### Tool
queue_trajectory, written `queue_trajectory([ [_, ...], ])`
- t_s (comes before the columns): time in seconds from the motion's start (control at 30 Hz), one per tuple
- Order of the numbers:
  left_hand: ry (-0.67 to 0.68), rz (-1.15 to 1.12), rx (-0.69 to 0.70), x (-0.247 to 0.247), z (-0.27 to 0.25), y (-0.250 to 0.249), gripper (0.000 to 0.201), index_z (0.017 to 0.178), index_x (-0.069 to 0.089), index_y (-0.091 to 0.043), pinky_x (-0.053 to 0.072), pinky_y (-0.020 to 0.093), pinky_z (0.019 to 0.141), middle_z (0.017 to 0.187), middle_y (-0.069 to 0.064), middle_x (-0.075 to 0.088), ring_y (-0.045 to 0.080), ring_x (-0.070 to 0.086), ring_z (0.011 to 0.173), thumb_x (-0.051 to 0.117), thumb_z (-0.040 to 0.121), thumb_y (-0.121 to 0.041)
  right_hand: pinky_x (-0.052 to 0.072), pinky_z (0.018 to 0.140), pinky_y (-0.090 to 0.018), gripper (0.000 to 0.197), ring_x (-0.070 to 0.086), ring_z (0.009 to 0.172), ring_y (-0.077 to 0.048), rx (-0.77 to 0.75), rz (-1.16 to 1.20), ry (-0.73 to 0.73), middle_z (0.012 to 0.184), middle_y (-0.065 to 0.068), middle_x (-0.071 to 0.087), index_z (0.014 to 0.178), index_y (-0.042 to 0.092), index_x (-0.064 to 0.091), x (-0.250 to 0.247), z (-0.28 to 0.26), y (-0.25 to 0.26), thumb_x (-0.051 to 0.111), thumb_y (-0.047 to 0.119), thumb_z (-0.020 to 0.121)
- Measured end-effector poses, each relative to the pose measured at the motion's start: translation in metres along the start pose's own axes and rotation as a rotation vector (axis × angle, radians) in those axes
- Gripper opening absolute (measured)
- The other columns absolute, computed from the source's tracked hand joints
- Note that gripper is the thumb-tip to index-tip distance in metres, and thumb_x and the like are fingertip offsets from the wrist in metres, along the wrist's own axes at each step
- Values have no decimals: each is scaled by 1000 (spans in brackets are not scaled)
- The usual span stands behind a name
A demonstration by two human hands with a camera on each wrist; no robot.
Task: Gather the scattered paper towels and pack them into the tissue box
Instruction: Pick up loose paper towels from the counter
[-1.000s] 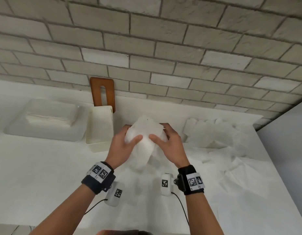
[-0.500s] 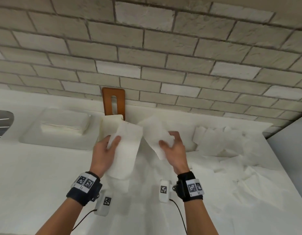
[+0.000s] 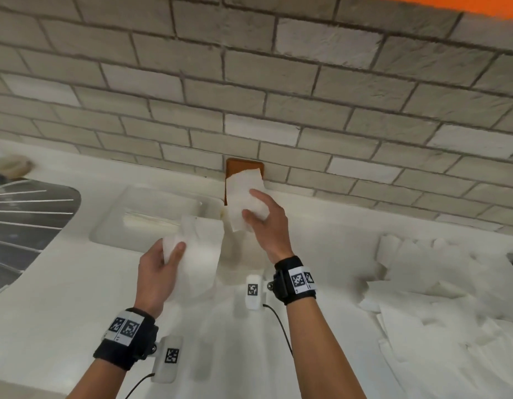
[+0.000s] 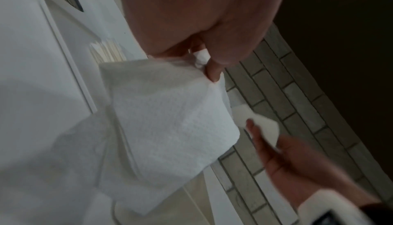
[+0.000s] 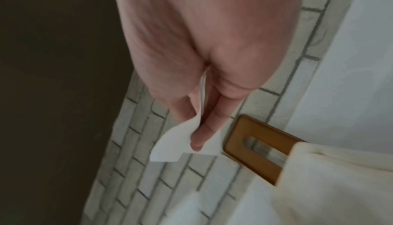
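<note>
My left hand pinches one white paper towel by its upper corner, and the sheet hangs down over the counter; the left wrist view shows it too. My right hand grips a second paper towel, raised in front of the brown slotted lid that leans on the wall. In the right wrist view this towel sticks out between the fingers. The cream tissue box stands below the lid, mostly hidden behind both towels in the head view.
A white tray holding a stack of folded towels sits left of the box. Several loose paper towels cover the counter's right side. A metal draining board lies far left. The brick wall runs right behind the counter.
The bunch held by both hands has been split in two. My left hand drew its towel down and left; my right hand carried its towel up in front of the brown lid.
</note>
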State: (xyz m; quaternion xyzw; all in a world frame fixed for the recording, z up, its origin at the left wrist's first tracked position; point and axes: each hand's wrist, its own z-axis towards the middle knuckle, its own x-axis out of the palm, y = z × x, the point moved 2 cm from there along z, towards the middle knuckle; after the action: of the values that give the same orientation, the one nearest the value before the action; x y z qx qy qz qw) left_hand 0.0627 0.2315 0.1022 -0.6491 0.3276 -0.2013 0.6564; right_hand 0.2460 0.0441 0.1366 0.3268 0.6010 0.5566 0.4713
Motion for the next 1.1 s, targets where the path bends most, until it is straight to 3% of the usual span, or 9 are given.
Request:
queue_trajectory([
  [0.23, 5, -110, -39, -15, 18, -3, 15, 113, 75, -20, 59, 35, 79, 103, -3, 81, 16, 78, 96, 74, 100, -27, 41, 119, -30, 74, 49, 148, -27, 380, -391, 216, 163, -8, 48, 161, 15, 44, 44, 2, -74, 78, 17, 94],
  [0.47, 28, -187, -52, -6, 28, -12, 20, 116, 75, -19, 61, 40, 87, 107, -2, 82, 18, 78, 101, 76, 98, -27, 41, 121, -42, 64, 46, 147, -31, 280, -660, 252, 162, -7, 39, 157, 21, 45, 40, -3, -57, 73, 34, 101],
  [0.53, 37, -226, -58, 0, 30, -18, 24, 119, 74, -17, 61, 38, 87, 109, -2, 82, 18, 78, 102, 78, 97, -26, 47, 114, -33, 42, 56, 139, -22, 129, -535, 109, 154, 2, 51, 146, 26, 59, 31, -15, -33, 63, 41, 107],
  [0.6, 59, -265, -65, 8, 32, -25, 30, 122, 73, -16, 62, 37, 86, 111, -2, 81, 16, 78, 102, 80, 94, -26, 53, 106, -25, 40, 66, 129, -14, 145, -42, 74, 142, 10, 67, 140, 29, 66, 34, -29, -11, 57, 52, 109],
  [0.67, 91, -274, -65, 18, 33, -32, 34, 124, 72, -16, 63, 37, 84, 111, -3, 81, 16, 78, 101, 82, 92, -25, 60, 104, -39, 52, 73, 119, -16, 232, 320, 66, 131, 6, 75, 137, 24, 69, 43, -40, 0, 60, 63, 104],
  [0.73, 133, -272, -53, 28, 34, -38, 32, 123, 72, -17, 64, 39, 82, 109, -1, 82, 18, 79, 100, 81, 94, -24, 63, 93, -51, 43, 76, 99, -18, 138, 234, -118, 107, 2, 79, 113, 21, 73, 43, -41, 4, 74, 61, 95],
  [0.87, 181, -278, -21, 34, 41, -44, 26, 118, 77, -18, 62, 41, 85, 109, 5, 81, 22, 75, 104, 62, 106, -37, 55, 74, -45, 18, 67, 77, -24, -2, 127, -264, 84, -4, 73, 90, 26, 67, 16, -39, 18, 81, 35, 97],
  [0.93, 191, -279, -7, 34, 47, -43, 33, 114, 77, -16, 57, 42, 85, 109, 12, 78, 23, 71, 100, 55, 110, -41, 56, 72, -44, 11, 70, 80, -38, -55, 202, -117, 84, -13, 73, 102, 22, 71, -1, -41, 36, 80, 26, 99],
  [1.1, 296, -284, 16, 47, 50, -54, 36, 110, 77, -15, 54, 43, 87, 111, 15, 78, 25, 71, 102, 48, 113, -37, 37, 64, -37, 8, 44, 62, -37, -155, 36, 154, 66, -19, 48, 107, 26, 77, -7, -35, 52, 79, 28, 100],
])
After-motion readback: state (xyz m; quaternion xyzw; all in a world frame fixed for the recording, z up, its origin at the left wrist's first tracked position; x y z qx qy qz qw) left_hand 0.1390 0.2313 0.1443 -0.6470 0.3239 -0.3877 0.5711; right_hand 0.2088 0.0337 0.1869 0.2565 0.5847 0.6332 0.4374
